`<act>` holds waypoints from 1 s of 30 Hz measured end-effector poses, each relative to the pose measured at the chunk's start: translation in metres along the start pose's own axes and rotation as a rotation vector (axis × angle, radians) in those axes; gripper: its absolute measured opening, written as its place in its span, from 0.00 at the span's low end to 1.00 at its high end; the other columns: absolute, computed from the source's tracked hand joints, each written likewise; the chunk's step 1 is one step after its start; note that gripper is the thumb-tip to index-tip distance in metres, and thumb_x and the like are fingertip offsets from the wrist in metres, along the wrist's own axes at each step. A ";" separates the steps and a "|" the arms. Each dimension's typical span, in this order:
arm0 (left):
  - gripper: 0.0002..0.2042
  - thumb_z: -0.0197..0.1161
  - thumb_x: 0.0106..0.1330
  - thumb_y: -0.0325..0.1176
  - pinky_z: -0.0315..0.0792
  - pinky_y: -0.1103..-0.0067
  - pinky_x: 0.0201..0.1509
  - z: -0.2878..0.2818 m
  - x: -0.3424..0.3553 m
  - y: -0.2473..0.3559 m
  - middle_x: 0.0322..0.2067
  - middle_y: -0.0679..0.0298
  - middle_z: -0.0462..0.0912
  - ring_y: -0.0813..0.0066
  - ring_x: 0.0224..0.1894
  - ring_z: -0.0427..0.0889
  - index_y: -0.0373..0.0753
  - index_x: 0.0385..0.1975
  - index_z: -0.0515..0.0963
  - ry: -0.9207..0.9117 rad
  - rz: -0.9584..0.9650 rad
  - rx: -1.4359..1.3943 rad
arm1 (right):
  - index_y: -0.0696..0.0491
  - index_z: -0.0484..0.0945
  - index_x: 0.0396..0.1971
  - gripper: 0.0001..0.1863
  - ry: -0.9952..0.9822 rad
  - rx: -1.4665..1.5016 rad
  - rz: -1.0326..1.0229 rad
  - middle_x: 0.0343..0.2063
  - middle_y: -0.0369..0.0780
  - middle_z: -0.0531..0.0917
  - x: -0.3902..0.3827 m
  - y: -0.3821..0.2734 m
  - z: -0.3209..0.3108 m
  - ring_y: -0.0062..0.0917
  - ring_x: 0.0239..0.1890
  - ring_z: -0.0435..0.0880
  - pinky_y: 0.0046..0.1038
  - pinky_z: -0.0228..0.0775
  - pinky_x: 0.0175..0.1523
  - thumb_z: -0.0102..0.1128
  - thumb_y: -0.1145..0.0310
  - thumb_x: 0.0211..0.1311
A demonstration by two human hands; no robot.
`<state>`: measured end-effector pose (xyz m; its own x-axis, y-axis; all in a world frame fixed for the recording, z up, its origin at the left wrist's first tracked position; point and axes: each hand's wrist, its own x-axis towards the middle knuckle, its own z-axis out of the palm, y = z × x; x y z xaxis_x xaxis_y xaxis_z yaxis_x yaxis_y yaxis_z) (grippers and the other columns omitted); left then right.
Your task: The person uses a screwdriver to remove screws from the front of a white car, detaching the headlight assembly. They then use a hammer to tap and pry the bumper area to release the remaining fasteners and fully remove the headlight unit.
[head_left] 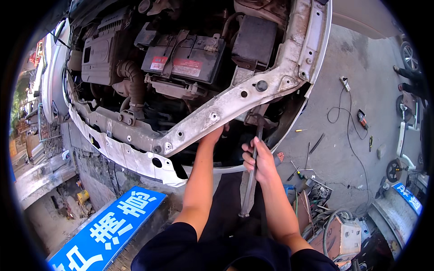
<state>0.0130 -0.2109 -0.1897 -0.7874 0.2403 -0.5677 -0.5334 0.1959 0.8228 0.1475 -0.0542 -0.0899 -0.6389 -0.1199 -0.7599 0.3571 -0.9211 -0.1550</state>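
My right hand is closed around a long grey metal bar in front of the car's open front end. The bar's upper end reaches a rusty bracket under the whitish crossmember; its exact shape there is hard to make out. Its lower end, with a small knob, points back toward me. My left hand reaches in beneath the crossmember, left of the bar. Its fingers are mostly hidden by the metal and shadow, so I cannot tell what it touches.
A black battery sits in the engine bay beside an air filter housing. On the concrete floor to the right lie an orange power tool, a cable and hand tools. A blue sign lies at lower left; a welder-like box stands lower right.
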 end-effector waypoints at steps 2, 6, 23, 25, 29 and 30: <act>0.16 0.57 0.71 0.38 0.77 0.69 0.51 0.012 -0.008 -0.002 0.48 0.61 0.80 0.67 0.46 0.81 0.38 0.54 0.72 0.136 0.109 -0.627 | 0.48 0.68 0.34 0.13 0.007 -0.014 -0.088 0.31 0.39 0.74 0.019 -0.004 0.016 0.14 0.14 0.60 0.17 0.52 0.16 0.49 0.55 0.75; 0.18 0.54 0.73 0.40 0.69 0.67 0.65 0.028 -0.004 0.012 0.55 0.56 0.77 0.65 0.58 0.76 0.36 0.58 0.70 0.128 0.416 -1.009 | 0.51 0.71 0.37 0.14 -0.030 0.113 0.052 0.24 0.37 0.71 0.034 -0.021 0.032 0.13 0.12 0.58 0.16 0.49 0.14 0.46 0.55 0.76; 0.34 0.34 0.71 0.62 0.41 0.53 0.76 0.045 -0.014 0.067 0.64 0.53 0.71 0.51 0.72 0.58 0.50 0.71 0.59 -0.435 0.371 -1.706 | 0.54 0.72 0.50 0.17 -0.161 -0.231 0.162 0.19 0.33 0.66 0.006 -0.047 0.047 0.11 0.10 0.55 0.15 0.46 0.12 0.43 0.57 0.76; 0.34 0.34 0.71 0.63 0.41 0.53 0.76 0.045 -0.010 0.073 0.62 0.53 0.73 0.51 0.72 0.58 0.50 0.71 0.60 -0.558 0.437 -1.701 | 0.54 0.71 0.50 0.17 -0.192 -0.213 0.153 0.19 0.33 0.66 0.002 -0.049 0.047 0.11 0.10 0.55 0.15 0.46 0.11 0.44 0.57 0.76; 0.35 0.35 0.70 0.65 0.54 0.51 0.71 0.042 -0.001 0.079 0.56 0.49 0.78 0.47 0.63 0.70 0.48 0.67 0.67 -0.595 0.361 -1.715 | 0.54 0.72 0.50 0.16 -0.202 -0.169 0.140 0.19 0.32 0.66 0.000 -0.047 0.050 0.11 0.10 0.55 0.15 0.47 0.11 0.44 0.58 0.76; 0.35 0.36 0.69 0.65 0.57 0.51 0.70 0.042 -0.001 0.079 0.56 0.48 0.78 0.47 0.61 0.73 0.46 0.66 0.68 -0.589 0.334 -1.731 | 0.54 0.72 0.50 0.16 -0.213 -0.144 0.147 0.19 0.32 0.66 -0.001 -0.046 0.051 0.11 0.09 0.55 0.15 0.47 0.11 0.44 0.58 0.76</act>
<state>-0.0160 -0.1559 -0.1251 -0.9197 0.3920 -0.0195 -0.3786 -0.8992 -0.2194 0.0975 -0.0303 -0.0497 -0.6966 -0.3373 -0.6332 0.5398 -0.8278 -0.1529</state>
